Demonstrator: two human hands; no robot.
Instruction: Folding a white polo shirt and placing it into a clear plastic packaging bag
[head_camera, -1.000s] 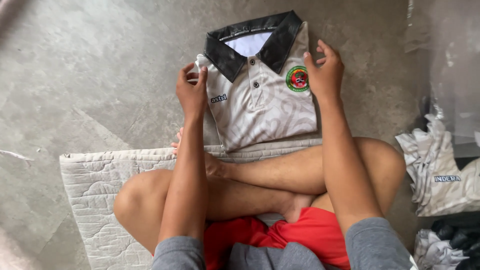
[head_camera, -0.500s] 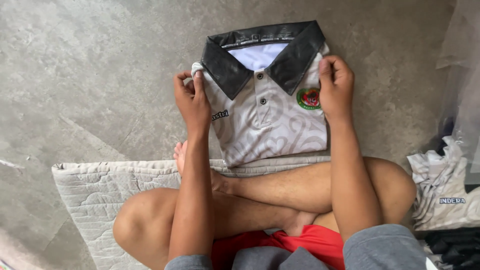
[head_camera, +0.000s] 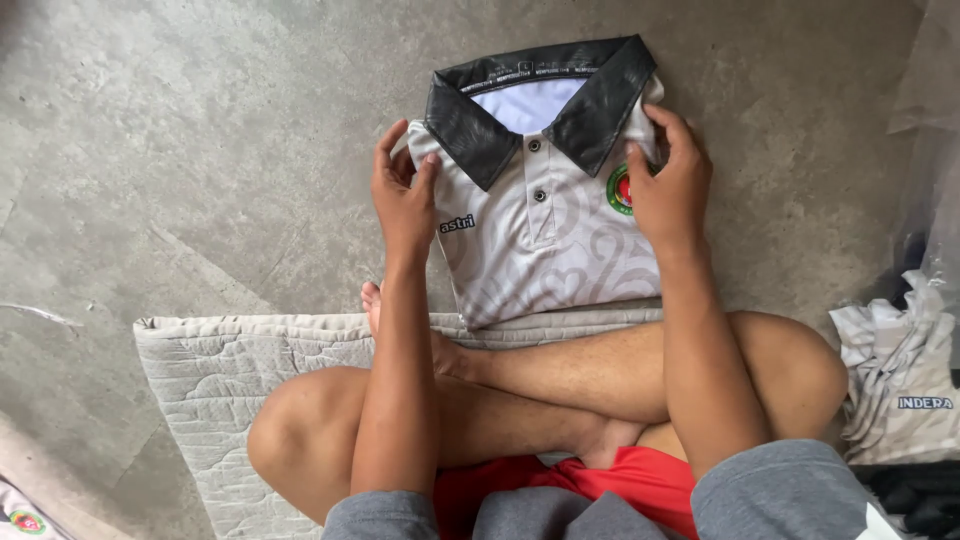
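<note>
A folded grey polo shirt (head_camera: 545, 235) with a black collar and a round red-and-green badge lies on the concrete floor in front of my crossed legs. My left hand (head_camera: 402, 195) grips the shirt's left edge, thumb on top. On the other side, my right hand (head_camera: 672, 180) holds the right edge beside the badge and collar. Both hands pinch the folded sides.
I sit cross-legged on a quilted grey mat (head_camera: 215, 375). More grey shirts (head_camera: 900, 365) are piled at the right edge, with clear plastic wrapping (head_camera: 925, 130) above them. Another garment's corner (head_camera: 25, 520) shows at the lower left.
Both hands have stayed on the shirt's sides. The view has shifted, so the shirt sits a little lower and nearer; my right hand slid slightly down beside the badge.
</note>
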